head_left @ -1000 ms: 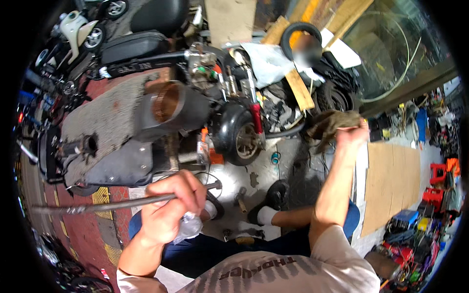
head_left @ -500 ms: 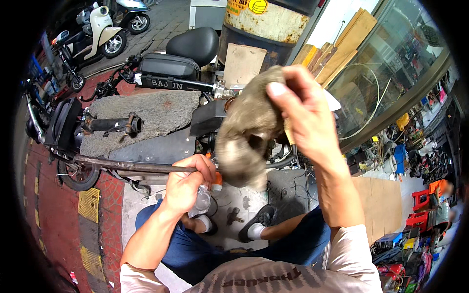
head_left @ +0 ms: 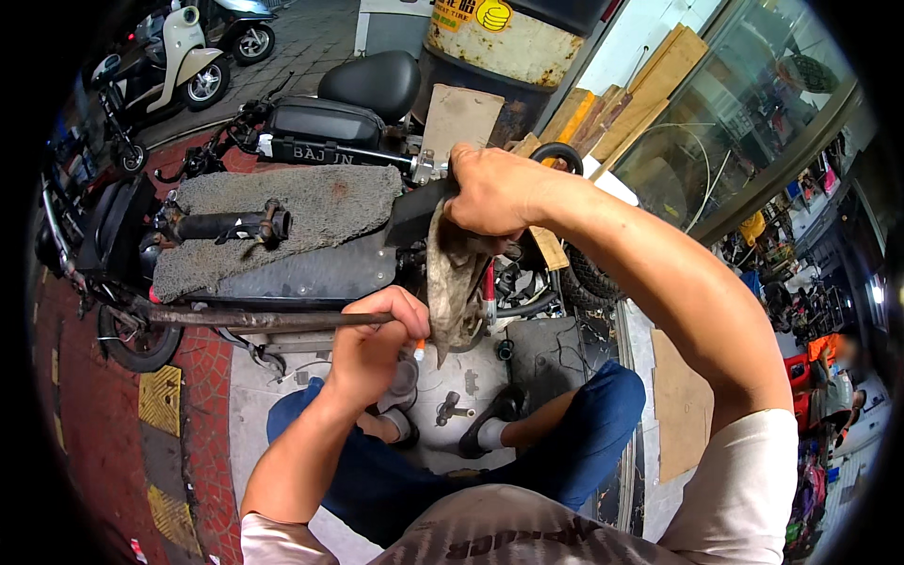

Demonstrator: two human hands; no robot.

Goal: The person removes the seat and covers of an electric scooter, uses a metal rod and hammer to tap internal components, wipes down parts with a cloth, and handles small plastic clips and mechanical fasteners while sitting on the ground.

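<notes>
My left hand (head_left: 372, 350) is closed around one end of a long, brownish metal rod (head_left: 250, 320), which stretches left along the near side of the scooter. My right hand (head_left: 490, 193) grips a dirty grey-brown rag (head_left: 450, 306) that hangs down just right of my left fist. My right fingers are bent over the rag beside a dark block-shaped part (head_left: 412, 215) of the scooter; whether they touch it I cannot tell. A dark metal tube with a clamp (head_left: 226, 226) lies on a grey textured mat (head_left: 330, 202) on the scooter's footboard (head_left: 325, 273).
A black scooter seat (head_left: 372, 83) and a rusty drum (head_left: 499, 56) stand beyond. Wooden boards (head_left: 636, 89) lean at the right by a glass pane (head_left: 744, 104). On the floor between my feet sits a small metal fitting (head_left: 453, 409). Parked scooters (head_left: 184, 61) are at the far left.
My right hand has swung left with the rag, from the right side to above the dark scooter part. My left hand still holds the rod, slightly shifted.
</notes>
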